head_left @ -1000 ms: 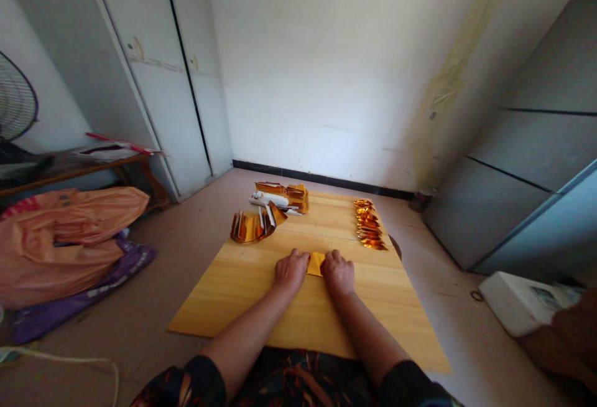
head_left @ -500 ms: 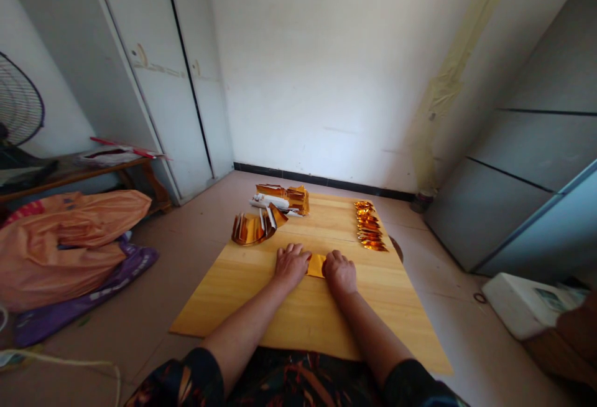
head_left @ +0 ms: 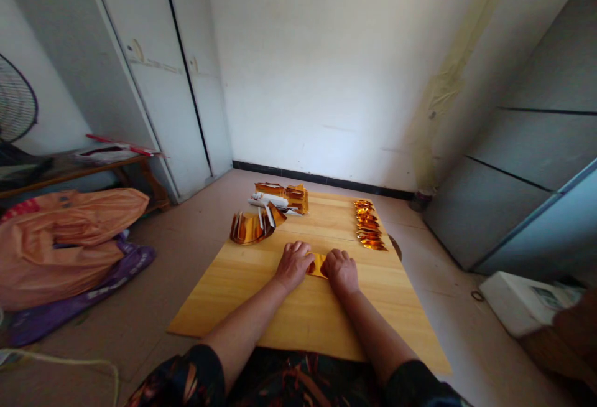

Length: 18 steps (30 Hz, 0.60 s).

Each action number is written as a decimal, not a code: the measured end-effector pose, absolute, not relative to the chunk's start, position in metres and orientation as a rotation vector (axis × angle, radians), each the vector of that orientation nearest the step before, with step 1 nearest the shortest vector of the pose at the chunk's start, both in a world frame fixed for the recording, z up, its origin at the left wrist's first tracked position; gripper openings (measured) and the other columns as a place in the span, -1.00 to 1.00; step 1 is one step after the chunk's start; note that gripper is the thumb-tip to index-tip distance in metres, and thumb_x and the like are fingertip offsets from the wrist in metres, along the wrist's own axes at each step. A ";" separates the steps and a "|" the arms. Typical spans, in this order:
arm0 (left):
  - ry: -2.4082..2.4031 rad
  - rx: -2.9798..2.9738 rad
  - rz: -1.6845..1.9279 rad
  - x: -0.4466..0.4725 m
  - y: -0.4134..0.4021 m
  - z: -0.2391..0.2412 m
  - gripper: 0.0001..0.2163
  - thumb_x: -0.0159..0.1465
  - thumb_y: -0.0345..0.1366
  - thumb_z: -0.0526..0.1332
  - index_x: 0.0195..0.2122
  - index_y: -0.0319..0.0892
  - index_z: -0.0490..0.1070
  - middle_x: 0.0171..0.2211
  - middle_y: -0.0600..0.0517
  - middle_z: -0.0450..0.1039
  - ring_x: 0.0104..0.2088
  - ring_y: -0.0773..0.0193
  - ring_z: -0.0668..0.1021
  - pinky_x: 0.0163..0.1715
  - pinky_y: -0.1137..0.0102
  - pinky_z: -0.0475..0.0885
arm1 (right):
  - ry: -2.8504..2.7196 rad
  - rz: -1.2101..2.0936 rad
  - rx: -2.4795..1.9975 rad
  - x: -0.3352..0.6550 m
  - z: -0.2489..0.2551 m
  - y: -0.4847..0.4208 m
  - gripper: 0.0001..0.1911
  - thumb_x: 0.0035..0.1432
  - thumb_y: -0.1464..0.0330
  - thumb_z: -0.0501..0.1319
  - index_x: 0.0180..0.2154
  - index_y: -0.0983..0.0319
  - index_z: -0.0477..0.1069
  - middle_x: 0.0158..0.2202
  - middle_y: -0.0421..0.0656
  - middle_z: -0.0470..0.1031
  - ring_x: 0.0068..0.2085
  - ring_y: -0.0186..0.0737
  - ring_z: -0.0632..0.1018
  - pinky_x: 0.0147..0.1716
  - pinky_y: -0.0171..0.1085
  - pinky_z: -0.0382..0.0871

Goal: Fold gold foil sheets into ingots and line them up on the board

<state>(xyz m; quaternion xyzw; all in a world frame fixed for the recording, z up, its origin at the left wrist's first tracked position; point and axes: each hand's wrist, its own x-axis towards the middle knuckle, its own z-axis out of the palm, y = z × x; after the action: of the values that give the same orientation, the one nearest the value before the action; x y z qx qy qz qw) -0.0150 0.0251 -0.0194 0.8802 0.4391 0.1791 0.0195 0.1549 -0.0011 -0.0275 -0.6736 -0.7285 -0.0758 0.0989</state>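
Note:
A small sheet of gold foil paper [head_left: 318, 265] lies on the wooden board [head_left: 298, 313] between my hands. My left hand [head_left: 295, 265] has its fingers closed on the sheet's left end. At the right end, my right hand [head_left: 342, 270] grips it with bent fingers. Both fingertip areas are partly hidden by the hands themselves. Beyond my left hand stands a curved stack of gold foil sheets [head_left: 252, 226]. Folded shiny gold foil pieces [head_left: 367, 225] line up in a row at the board's far right.
Behind the curved stack lie more gold sheets [head_left: 296, 198] and a white roll [head_left: 269, 200]. Orange and purple bags [head_left: 74, 239] rest on the floor at left, near a low wooden bench [head_left: 153, 183]. A white box [head_left: 520, 301] sits at right.
My left hand has shifted slightly to the right, closer to my right hand, and less of the foil sheet shows between them. The camera view has moved slightly.

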 end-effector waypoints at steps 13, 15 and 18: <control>1.135 2.748 0.437 -0.016 0.030 -0.026 -0.83 0.28 -0.35 0.10 -0.36 -0.12 0.48 -0.32 0.02 0.42 -0.23 0.27 0.37 -0.19 0.37 0.25 | -2.116 -0.097 -2.003 0.160 -0.024 0.003 -0.82 0.22 0.34 0.08 -0.32 0.20 0.44 -0.20 -0.15 0.41 -0.19 -0.29 0.38 -0.32 -0.36 0.13; 1.155 2.724 0.477 -0.018 0.027 -0.026 -0.83 0.28 -0.36 0.09 -0.32 -0.11 0.49 -0.28 0.01 0.43 -0.20 0.26 0.38 -0.16 0.37 0.26 | -2.107 -0.071 -1.990 0.163 -0.023 0.005 -0.82 0.20 0.36 0.09 -0.33 0.20 0.46 -0.21 -0.14 0.41 -0.18 -0.29 0.39 -0.29 -0.37 0.16; 1.165 2.704 0.481 -0.020 0.023 -0.025 -0.83 0.28 -0.33 0.09 -0.24 -0.08 0.49 -0.21 0.00 0.43 -0.15 0.24 0.38 -0.12 0.34 0.26 | -2.086 -0.039 -1.951 0.163 -0.019 0.008 -0.83 0.14 0.41 0.10 -0.36 0.21 0.47 -0.23 -0.13 0.42 -0.18 -0.27 0.41 -0.26 -0.38 0.20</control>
<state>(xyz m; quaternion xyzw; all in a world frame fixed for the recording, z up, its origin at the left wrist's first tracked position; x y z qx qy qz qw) -0.0197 0.0231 -0.0250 0.9035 0.3893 0.1608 0.0792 0.1627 0.0076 -0.0187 -0.6761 -0.7229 -0.0135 0.1422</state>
